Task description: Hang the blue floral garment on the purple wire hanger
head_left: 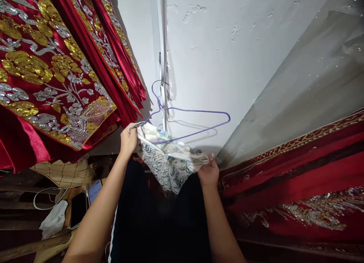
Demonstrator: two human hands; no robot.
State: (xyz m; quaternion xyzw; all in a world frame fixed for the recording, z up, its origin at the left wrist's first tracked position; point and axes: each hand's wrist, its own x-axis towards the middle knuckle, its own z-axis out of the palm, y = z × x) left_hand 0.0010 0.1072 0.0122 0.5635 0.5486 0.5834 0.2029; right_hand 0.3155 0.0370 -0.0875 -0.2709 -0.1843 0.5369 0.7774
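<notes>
A purple wire hanger (196, 111) hangs by its hook on a narrow white upright strip (162, 69) against the wall. The hanger's left end passes into a light garment with a mottled blue-grey pattern (167, 164); its right end is bare. My left hand (129, 139) is closed on the garment's edge beside the hanger's left shoulder. At the other side, my right hand (209, 171) pinches the garment's edge, below and apart from the hanger's right end. The cloth is stretched between both hands and partly blurred. I cannot tell what kind of garment it is.
Red garments with gold and silver embroidery (65, 81) hang at the upper left. Red embroidered cloth under clear plastic (284, 130) stands along the right. At the lower left lie a lit phone (94, 191), a dark phone-like slab (79, 210), a white cable and crumpled tissue (54, 219).
</notes>
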